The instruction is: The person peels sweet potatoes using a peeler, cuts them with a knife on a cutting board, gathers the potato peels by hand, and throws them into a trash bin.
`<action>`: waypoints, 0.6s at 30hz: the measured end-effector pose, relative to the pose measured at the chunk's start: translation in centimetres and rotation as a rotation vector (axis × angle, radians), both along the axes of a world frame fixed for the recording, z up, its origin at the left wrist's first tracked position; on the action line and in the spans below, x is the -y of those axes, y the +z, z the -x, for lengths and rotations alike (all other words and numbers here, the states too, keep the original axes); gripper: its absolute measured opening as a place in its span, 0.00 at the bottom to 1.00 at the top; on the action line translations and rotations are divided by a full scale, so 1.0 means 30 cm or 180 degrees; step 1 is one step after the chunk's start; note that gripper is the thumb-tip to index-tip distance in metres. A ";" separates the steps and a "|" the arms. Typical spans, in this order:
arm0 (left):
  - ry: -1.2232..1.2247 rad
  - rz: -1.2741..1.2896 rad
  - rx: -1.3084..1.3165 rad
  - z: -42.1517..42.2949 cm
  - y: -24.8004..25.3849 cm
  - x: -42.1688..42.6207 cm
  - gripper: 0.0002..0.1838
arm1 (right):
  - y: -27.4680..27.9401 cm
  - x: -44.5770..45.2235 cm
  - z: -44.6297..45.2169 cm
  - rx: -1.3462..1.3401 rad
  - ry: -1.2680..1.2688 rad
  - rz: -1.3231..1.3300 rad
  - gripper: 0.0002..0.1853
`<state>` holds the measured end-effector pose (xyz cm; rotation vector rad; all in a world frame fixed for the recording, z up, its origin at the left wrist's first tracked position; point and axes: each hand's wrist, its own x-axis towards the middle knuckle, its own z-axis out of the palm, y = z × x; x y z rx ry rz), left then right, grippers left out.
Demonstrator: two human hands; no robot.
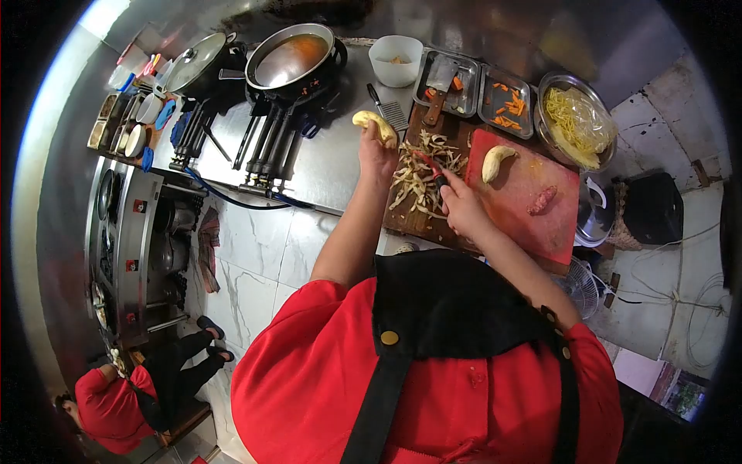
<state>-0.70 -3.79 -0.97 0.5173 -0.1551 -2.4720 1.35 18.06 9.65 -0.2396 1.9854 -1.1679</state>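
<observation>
Left hand (377, 158): fingers clenched around a peeled yellow root (368, 120), held over the steel bench (352, 166). Right hand (464, 207): fingers grasping a red-and-black tool (440, 181); its type cannot be told. Between the two sets of fingers, near both: a heap of peelings (417, 179) on a brown board (406, 223). To the right of the right fingers: a red board (506, 216) bearing a second peeled root (495, 164), nearer, and a reddish root (543, 199), farther. Just beyond the left fingers: a ridged cutter (395, 116), black-handled. Beyond the right fingers, past the heap: a wooden-handled cleaver (441, 76) lying across a metal tray (467, 103).
</observation>
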 end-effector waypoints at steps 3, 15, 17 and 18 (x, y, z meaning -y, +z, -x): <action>-0.0226 0.0128 -0.0115 -0.017 -0.007 -0.026 0.13 | -0.046 0.012 0.026 -0.1240 0.0218 -0.0012 0.25; -0.0307 0.1231 -0.0038 -0.031 0.146 -0.123 0.12 | 0.031 0.062 -0.005 -0.1973 0.1054 -0.0304 0.27; -0.0291 0.1323 0.0091 -0.029 0.153 -0.124 0.12 | -0.009 0.049 0.003 -0.1724 0.0955 -0.0249 0.27; -0.0255 0.1409 0.0193 -0.016 0.155 -0.123 0.11 | -0.003 0.050 0.008 -0.1736 0.0942 -0.0252 0.27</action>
